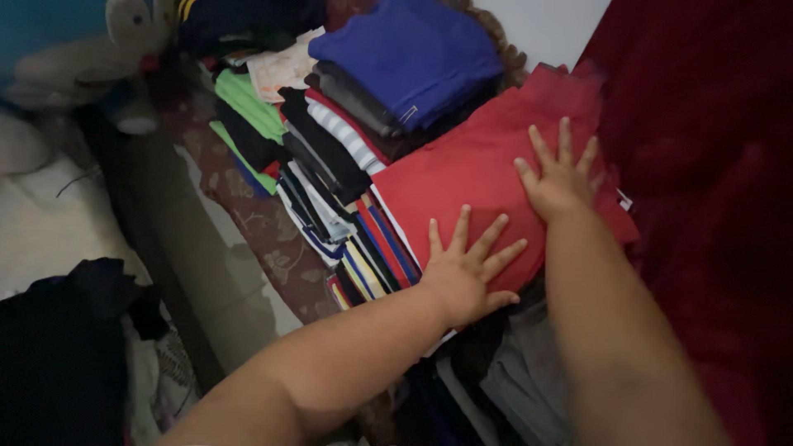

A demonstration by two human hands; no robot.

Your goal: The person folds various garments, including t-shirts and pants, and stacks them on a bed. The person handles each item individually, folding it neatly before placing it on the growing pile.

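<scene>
A single head-worn camera supplies the only view. It looks steeply down and forward from the person's head, along both forearms. The left hand [464, 272] and right hand [560, 177] sit near frame centre, at arm's length, flat on a red folded garment [467, 177]. Stacked clothing [347, 165] fills the middle distance. A stuffed toy [99, 58] occupies the upper left corner, farther off.

Two hands [467, 272]; one red garment [462, 177]; one blue garment [413, 54].

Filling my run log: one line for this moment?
left hand: flat on red garment | right hand: flat on same | folded clothes stack beside
</scene>
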